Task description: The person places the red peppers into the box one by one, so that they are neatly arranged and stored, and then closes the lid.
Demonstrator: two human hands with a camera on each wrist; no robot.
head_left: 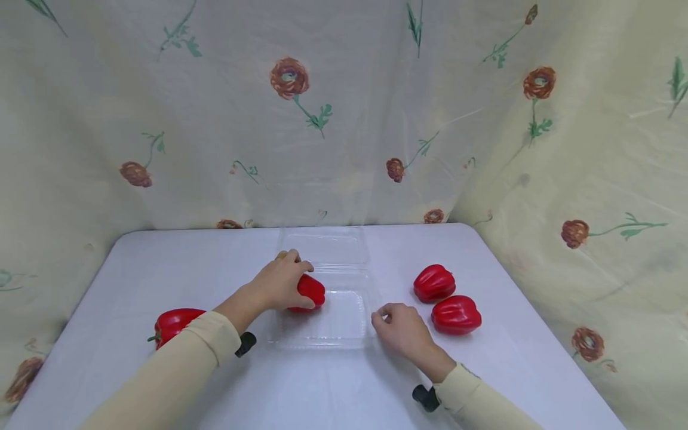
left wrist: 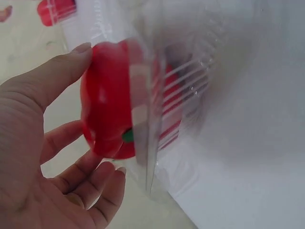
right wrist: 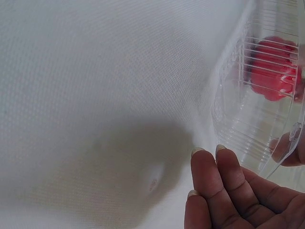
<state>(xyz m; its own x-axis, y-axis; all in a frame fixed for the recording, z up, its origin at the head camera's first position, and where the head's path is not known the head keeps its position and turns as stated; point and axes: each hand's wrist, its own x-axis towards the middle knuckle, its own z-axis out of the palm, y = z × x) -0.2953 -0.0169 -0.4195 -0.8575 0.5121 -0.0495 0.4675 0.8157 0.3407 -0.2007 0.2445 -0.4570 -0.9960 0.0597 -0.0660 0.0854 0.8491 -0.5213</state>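
My left hand (head_left: pixel 282 283) holds a red bell pepper (head_left: pixel 312 292) inside the left part of a clear plastic clamshell container (head_left: pixel 346 310). In the left wrist view the thumb lies on one side of this pepper (left wrist: pixel 107 95) and the fingers curl at the other, its green stem toward the container wall. At the container's right edge is my right hand (head_left: pixel 404 331), fingers bent. The right wrist view has its fingers (right wrist: pixel 209 183) outside the clear wall and the thumb at the rim (right wrist: pixel 293 143). The container's lid (head_left: pixel 325 248) lies folded back, open.
Two more red bell peppers, a farther one (head_left: pixel 434 283) and a nearer one (head_left: pixel 456 315), lie right of the container. Another pepper (head_left: pixel 174 322) sits at the left, partly behind my left sleeve (head_left: pixel 188 352). A flowered curtain (head_left: pixel 344 167) hangs behind the white table (head_left: pixel 177 263).
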